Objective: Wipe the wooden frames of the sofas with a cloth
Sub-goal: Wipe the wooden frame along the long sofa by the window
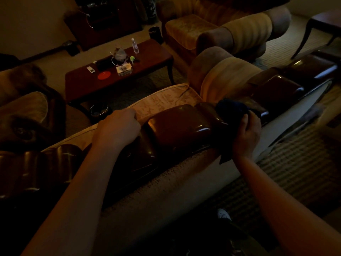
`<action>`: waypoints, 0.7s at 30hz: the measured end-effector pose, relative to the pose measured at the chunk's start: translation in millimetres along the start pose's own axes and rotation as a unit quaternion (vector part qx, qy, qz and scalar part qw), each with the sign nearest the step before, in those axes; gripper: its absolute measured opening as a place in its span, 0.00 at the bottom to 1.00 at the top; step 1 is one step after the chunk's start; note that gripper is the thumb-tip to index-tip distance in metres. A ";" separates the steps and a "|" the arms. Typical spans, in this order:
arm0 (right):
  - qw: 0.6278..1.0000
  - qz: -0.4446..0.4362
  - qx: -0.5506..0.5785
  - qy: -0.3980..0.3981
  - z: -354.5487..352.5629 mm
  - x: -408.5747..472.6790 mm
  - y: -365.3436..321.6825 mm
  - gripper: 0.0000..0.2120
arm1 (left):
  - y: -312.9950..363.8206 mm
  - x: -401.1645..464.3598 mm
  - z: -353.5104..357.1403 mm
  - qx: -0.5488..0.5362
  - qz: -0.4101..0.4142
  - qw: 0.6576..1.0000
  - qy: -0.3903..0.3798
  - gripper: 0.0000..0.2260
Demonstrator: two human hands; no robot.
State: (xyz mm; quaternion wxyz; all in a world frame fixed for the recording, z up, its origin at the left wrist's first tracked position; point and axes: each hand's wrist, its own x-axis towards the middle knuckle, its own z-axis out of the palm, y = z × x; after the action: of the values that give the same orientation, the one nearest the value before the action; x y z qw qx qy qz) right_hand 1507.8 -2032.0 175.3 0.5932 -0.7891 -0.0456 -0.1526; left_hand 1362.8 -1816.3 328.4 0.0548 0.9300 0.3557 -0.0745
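Observation:
The room is dim. A glossy dark wooden frame (177,124) runs along the top of the sofa back, from lower left to upper right. My right hand (246,133) grips a dark blue cloth (231,108) against the frame, right of the rounded centre piece; a corner of the cloth hangs down the sofa's back. My left hand (118,128) rests on the frame's top edge with fingers curled over toward the cream seat cushion (166,102).
A dark wooden coffee table (147,58) beyond the sofa carries a bottle (135,46), a red disc (104,75) and small clutter. A second sofa (221,28) stands behind, a side table (324,23) at far right. Patterned carpet (295,163) lies behind the sofa.

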 end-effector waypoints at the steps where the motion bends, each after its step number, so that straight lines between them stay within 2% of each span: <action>1: 1.000 0.022 0.009 0.015 -1.4 -2.6 0.0 0.22 | -0.1 0.2 0.6 0.002 0.001 1.000 0.002 0.12; 3: 0.996 0.074 0.015 0.052 -4.0 -4.5 3.3 0.17 | 0.3 -0.4 0.8 0.009 -0.001 1.000 0.008 0.12; 7: 0.979 0.188 0.025 0.075 -9.0 -9.2 1.9 0.16 | 8.7 -10.0 -2.9 0.033 0.018 0.998 0.048 0.12; 11: 0.959 0.268 0.089 0.033 -10.7 -29.6 -13.2 0.15 | 54.4 -24.6 -1.1 -0.057 0.152 0.980 0.118 0.12; 13: 0.951 0.270 0.152 -0.005 -14.0 -53.4 -23.3 0.13 | 89.1 -21.9 6.4 -0.055 0.235 0.966 0.092 0.15; 15: 0.942 0.247 0.208 -0.088 -15.0 -81.2 -33.0 0.12 | 114.4 -11.4 14.9 -0.014 0.286 0.957 0.050 0.17; 17: 0.935 0.217 0.220 -0.171 -12.4 -99.7 -39.5 0.16 | 124.2 2.2 22.2 0.020 0.291 0.956 0.017 0.18; 21: 0.909 0.255 0.230 -0.238 -18.2 -87.7 -36.2 0.16 | 127.1 10.2 28.0 0.003 0.277 0.961 0.001 0.18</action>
State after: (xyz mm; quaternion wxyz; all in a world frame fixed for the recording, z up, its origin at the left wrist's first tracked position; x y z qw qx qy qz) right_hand 1411.9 -2029.2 187.4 0.7482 -0.6288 -0.0170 0.2108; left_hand 1452.7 -1908.1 305.2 0.0702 0.9923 0.0844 -0.0568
